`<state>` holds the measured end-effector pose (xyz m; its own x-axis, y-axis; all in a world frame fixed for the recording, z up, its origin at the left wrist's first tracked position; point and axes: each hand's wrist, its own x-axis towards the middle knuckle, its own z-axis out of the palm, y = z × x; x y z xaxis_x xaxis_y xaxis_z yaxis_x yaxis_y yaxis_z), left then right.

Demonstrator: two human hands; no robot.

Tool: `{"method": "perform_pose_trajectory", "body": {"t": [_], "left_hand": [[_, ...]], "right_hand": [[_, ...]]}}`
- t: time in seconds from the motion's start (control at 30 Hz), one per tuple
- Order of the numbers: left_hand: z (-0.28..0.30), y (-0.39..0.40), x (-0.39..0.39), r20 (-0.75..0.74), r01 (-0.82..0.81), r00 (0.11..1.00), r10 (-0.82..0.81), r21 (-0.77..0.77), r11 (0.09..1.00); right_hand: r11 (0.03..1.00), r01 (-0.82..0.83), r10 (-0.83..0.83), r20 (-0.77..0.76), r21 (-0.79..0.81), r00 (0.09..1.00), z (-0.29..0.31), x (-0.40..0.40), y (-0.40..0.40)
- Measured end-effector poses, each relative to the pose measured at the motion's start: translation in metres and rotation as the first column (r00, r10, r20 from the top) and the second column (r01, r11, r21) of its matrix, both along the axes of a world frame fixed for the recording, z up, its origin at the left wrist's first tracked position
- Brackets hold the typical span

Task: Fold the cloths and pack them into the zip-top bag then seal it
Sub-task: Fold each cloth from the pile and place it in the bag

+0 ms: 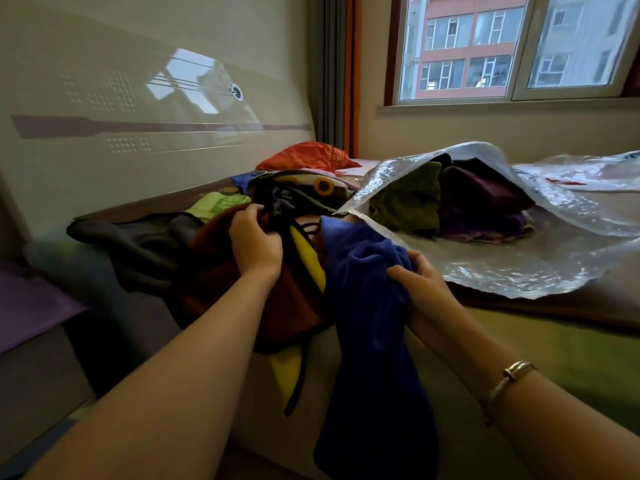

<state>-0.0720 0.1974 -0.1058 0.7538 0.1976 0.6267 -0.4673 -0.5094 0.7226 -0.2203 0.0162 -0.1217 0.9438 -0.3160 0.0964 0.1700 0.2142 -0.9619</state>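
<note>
A blue cloth (370, 306) hangs down in front of me, bunched at its upper edge in my right hand (419, 285). My left hand (254, 242) grips the heap of loose cloths (294, 202) at its dark, rust-red part, beside a yellow cloth (306, 258). To the right lies the clear zip-top bag (502, 268), its mouth open toward the heap. Inside it sit an olive-green cloth (408, 202) and purple cloths (485, 199).
A dark grey cloth (138, 244) spreads left of the heap, a light green one (218, 202) and a red one (308, 155) lie behind. A glossy headboard (138, 116) stands behind. A window (512, 46) is at upper right. Green bedding (571, 351) lies under my right arm.
</note>
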Motion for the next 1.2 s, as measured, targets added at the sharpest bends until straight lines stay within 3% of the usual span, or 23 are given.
{"method": "perform_pose_trajectory", "body": {"t": [0.07, 0.13, 0.17, 0.27, 0.3, 0.33, 0.37, 0.4, 0.43, 0.5, 0.6, 0.7, 0.77, 0.97, 1.2], "left_hand": [[-0.003, -0.001, 0.009, -0.251, 0.194, 0.958, -0.141, 0.201, 0.96], [-0.012, -0.003, 0.005, -0.502, 0.358, 0.853, -0.144, 0.362, 0.861], [-0.014, -0.005, -0.001, -0.504, 0.369, 0.854, -0.129, 0.412, 0.833], [-0.021, -0.013, -0.033, -0.127, 0.144, 0.988, -0.088, 0.559, 0.816], [-0.022, -0.018, -0.044, -0.113, 0.134, 0.99, -0.088, 0.529, 0.838], [-0.019, -0.022, -0.057, -0.238, 0.207, 0.965, -0.109, 0.438, 0.875], [-0.016, -0.026, -0.071, -0.45, 0.331, 0.875, -0.18, 0.283, 0.9], [-0.013, -0.029, -0.082, -0.641, 0.444, 0.707, -0.299, 0.072, 0.893], [-0.009, -0.03, -0.093, -0.731, 0.509, 0.555, -0.397, -0.079, 0.857], [0.0, -0.03, -0.108, -0.731, 0.589, 0.449, -0.514, -0.192, 0.785], [0.01, -0.033, -0.113, -0.554, 0.523, 0.493, -0.671, -0.428, 0.737], [0.032, -0.026, -0.11, -0.332, 0.458, 0.563, -0.757, -0.638, 0.619], [0.052, -0.017, -0.103, -0.244, 0.488, 0.587, -0.772, -0.654, 0.578], [0.11, 0.008, -0.085, -0.123, 0.488, 0.741, -0.661, -0.578, 0.654], [0.175, 0.047, -0.078, 0.051, 0.538, 0.776, -0.629, -0.573, 0.618]], "right_hand": [[1.0, -0.012, 0.012, 0.014, 0.016, 1.0, -0.003, 0.0, -0.001], [0.999, -0.025, 0.023, 0.027, 0.044, 0.999, -0.004, -0.002, -0.004], [0.998, -0.034, 0.032, 0.038, 0.05, 0.999, -0.003, -0.005, -0.005], [0.995, -0.045, 0.038, 0.075, 0.086, 0.996, 0.001, -0.013, -0.008], [0.993, -0.051, 0.042, 0.088, 0.107, 0.995, 0.003, -0.016, -0.008], [0.989, -0.051, 0.035, 0.112, 0.139, 0.993, 0.005, -0.017, -0.007], [0.983, -0.05, 0.026, 0.139, 0.176, 0.99, 0.009, -0.019, -0.006], [0.973, -0.05, 0.014, 0.16, 0.224, 0.987, 0.011, -0.022, -0.006], [0.968, -0.04, -0.004, 0.176, 0.246, 0.984, 0.013, -0.025, -0.006], [0.98, -0.055, 0.023, 0.162, 0.193, 0.987, 0.015, -0.036, -0.01], [0.979, -0.099, 0.071, 0.162, 0.175, 0.984, 0.014, -0.053, -0.02], [0.979, -0.089, 0.066, 0.13, 0.182, 0.989, 0.018, -0.058, -0.028], [0.981, -0.053, 0.034, 0.108, 0.184, 0.994, 0.025, -0.054, -0.03], [0.981, 0.03, -0.06, 0.152, 0.19, 0.987, 0.089, -0.028, -0.02], [0.966, 0.144, -0.203, 0.288, 0.213, 0.936, 0.163, -0.026, -0.032]]}}
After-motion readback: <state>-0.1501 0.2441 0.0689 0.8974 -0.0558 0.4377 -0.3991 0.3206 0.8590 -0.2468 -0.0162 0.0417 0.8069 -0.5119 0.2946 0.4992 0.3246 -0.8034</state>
